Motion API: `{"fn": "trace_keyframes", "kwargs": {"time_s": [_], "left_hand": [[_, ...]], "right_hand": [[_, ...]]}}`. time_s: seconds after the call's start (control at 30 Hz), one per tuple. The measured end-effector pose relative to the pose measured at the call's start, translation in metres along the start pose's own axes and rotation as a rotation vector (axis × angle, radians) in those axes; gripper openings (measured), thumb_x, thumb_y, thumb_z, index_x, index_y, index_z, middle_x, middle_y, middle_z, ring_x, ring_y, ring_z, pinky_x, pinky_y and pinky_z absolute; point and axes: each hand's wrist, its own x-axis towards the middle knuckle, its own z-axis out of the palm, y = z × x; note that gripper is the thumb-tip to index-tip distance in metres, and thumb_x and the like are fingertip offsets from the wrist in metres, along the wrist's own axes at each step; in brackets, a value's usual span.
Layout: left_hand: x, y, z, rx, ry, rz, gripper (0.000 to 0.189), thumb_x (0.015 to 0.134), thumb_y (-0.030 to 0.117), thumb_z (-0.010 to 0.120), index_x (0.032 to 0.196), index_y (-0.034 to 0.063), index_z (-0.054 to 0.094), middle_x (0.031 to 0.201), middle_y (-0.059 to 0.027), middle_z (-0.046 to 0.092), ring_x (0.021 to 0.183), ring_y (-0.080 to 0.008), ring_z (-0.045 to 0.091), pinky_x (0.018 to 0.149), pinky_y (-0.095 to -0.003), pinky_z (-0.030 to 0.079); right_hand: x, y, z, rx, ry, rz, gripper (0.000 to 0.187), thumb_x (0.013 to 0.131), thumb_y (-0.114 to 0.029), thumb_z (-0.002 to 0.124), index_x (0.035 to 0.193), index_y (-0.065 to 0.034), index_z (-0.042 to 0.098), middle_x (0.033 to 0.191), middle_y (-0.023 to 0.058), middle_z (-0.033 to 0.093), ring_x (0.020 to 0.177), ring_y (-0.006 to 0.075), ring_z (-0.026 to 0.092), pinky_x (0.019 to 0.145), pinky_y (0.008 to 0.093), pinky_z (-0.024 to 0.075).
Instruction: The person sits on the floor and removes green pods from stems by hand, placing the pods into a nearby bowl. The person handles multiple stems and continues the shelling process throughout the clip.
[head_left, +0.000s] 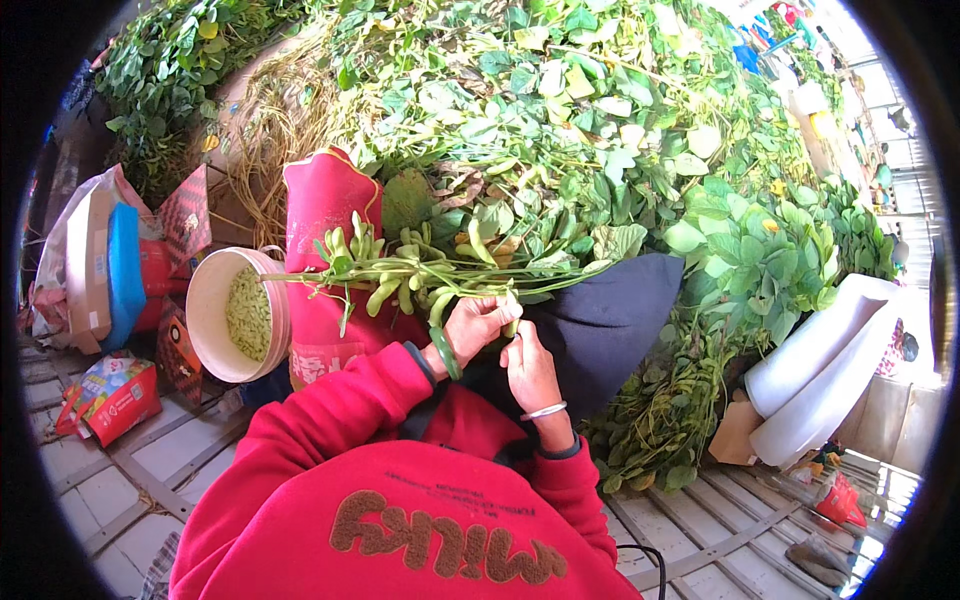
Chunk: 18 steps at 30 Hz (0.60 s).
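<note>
A cut soybean plant stem with green pods (390, 274) lies across the person's lap, over red and dark cloth. My left hand (472, 326), with a green bangle at its wrist, is closed on a pod near the middle of the stem. Close beside it on the right, my right hand (529, 364), with a silver bangle, pinches the lower end of the same green pod (511, 328). Its fingertips partly hide the pod. Left of the lap stands a white bucket (206, 315) holding shelled green beans (249, 313).
A large heap of leafy bean plants (555, 97) spreads in front. Dry stalks (281, 112) lie at its left. A red bag (124, 397) and a cardboard box (88, 277) are at the left, a white roll (817, 360) at the right.
</note>
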Motion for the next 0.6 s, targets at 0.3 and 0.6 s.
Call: {"fn": "trace_keyframes", "kwargs": {"time_s": [0.3,0.6], "left_hand": [[-0.012,0.016,-0.023,0.187,-0.434,-0.037,0.016,0.090,0.022,0.055,0.085,0.0071,0.056,0.067,0.0073,0.046,0.055,-0.0022,0.034,0.049,-0.0186,0.027],[-0.026,0.016,-0.025,-0.032,-0.387,-0.127,0.020,0.093,0.022,0.047,0.094,0.0042,0.056,0.070,0.0016,0.053,0.044,-0.0028,0.036,0.038,-0.0175,0.025]], "right_hand": [[-0.012,0.004,0.009,-0.071,-0.008,-0.117,0.008,0.088,-0.011,0.042,0.092,-0.0042,0.041,0.071,0.0245,0.055,0.069,0.0451,0.054,0.058,0.0532,0.0401],[-0.015,0.013,-0.009,0.335,-0.095,0.161,0.014,0.091,-0.016,0.040,0.087,-0.0034,0.046,0.075,0.0211,0.055,0.070,0.0419,0.055,0.059,0.0474,0.0415]]}}
